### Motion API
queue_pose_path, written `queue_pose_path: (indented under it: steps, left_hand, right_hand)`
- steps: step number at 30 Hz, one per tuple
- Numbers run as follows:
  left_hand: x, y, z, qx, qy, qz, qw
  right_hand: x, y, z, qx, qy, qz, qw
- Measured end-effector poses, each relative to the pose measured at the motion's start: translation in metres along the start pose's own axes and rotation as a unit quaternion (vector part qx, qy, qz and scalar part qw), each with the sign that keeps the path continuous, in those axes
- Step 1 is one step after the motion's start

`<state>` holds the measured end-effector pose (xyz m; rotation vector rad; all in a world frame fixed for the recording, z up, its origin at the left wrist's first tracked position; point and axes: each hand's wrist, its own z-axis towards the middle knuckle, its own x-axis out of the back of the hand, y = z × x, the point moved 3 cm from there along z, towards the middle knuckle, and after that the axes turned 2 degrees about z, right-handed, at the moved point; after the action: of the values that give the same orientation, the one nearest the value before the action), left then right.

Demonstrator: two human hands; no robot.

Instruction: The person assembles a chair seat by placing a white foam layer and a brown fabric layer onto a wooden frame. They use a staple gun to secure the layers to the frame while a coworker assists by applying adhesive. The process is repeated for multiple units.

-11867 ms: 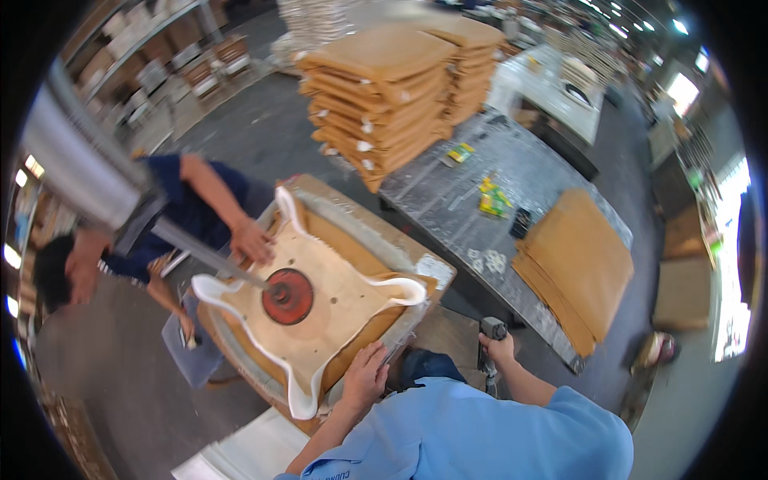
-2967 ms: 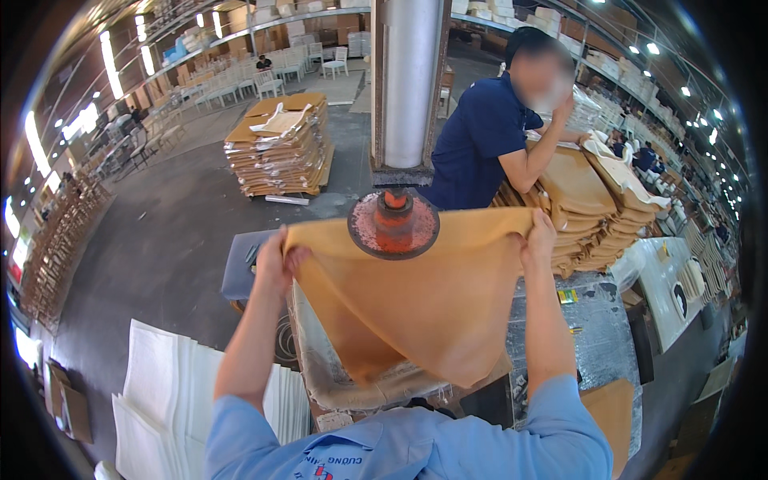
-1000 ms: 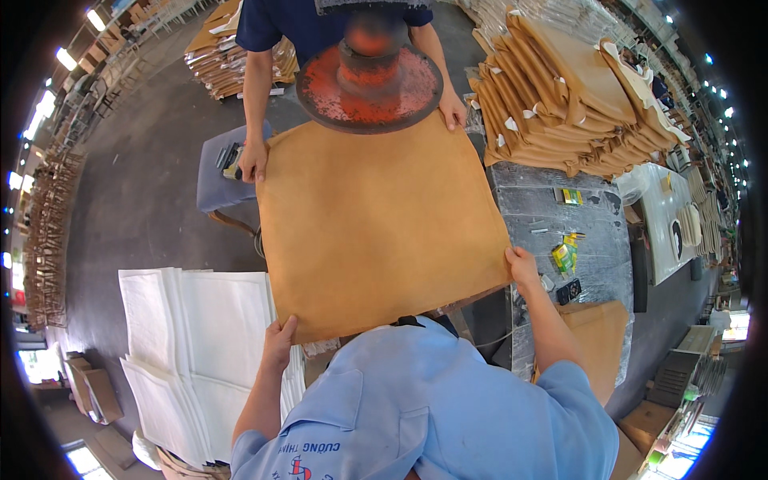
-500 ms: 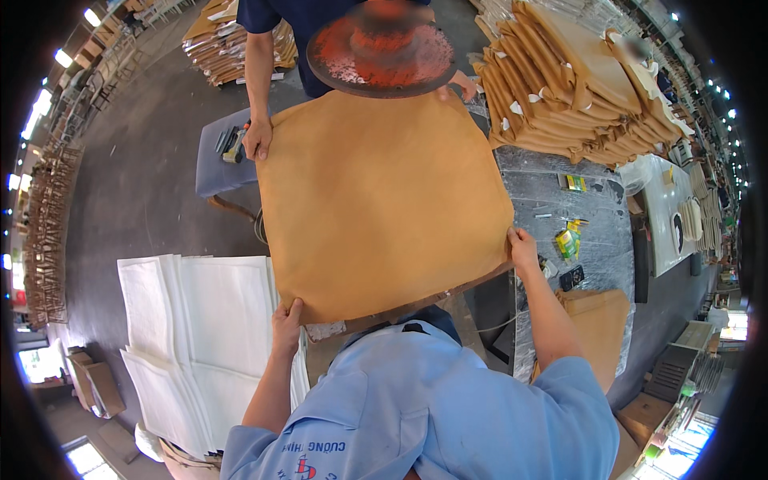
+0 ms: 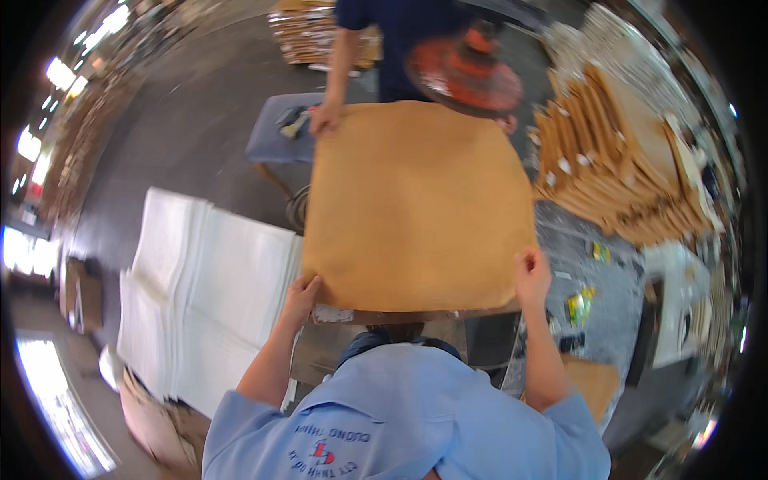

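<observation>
A tan leather-like sheet (image 5: pixel 416 208) lies spread out in front of me, its near edge along a brown board-like edge. My left hand (image 5: pixel 301 294) is closed on its near left corner, thumb on top. At the near right corner my right hand (image 5: pixel 532 276) has its fingers curled in a pinch at the sheet's border; motion blurs it slightly. Across from me a person in dark blue has one hand (image 5: pixel 326 118) on the far left corner. Their other hand (image 5: pixel 507 124) shows only partly at the far right, beside a red, worn disc-shaped fixture (image 5: pixel 472 72).
White sheets (image 5: pixel 232 280) are stacked on the left. Folded tan covers (image 5: pixel 616 160) are piled at the far right. A plastic-covered table (image 5: pixel 560 240) at the right bears small yellow-green packs (image 5: pixel 581 306). A blue-grey padded stool (image 5: pixel 272 136) with tools stands at the far left.
My view has turned, so the scene sits differently in the picture. My right hand has shifted slightly over the sheet's border, fingers more curled. My left hand keeps its corner.
</observation>
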<state>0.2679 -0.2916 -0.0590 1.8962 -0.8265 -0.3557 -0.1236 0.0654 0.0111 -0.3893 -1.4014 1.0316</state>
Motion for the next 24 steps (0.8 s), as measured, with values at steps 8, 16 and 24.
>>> queue_pose_path:
  steps: [8, 16, 24]
  left_hand:
    - [-0.001, -0.002, 0.004, -0.021, 0.035, 0.028, 0.999]
    - [-0.003, -0.033, -0.013, -0.051, 0.16, -0.194, 0.967]
    - [0.114, -0.21, -0.108, 0.187, 0.434, -0.197, 0.859]
  right_hand:
    - [-0.125, -0.138, -0.087, 0.263, -0.427, -0.039, 0.864]
    - [-0.144, -0.123, -0.082, 0.287, -0.476, -0.153, 0.817]
    - [-0.137, -0.127, -0.075, 0.305, -0.486, -0.231, 0.786]
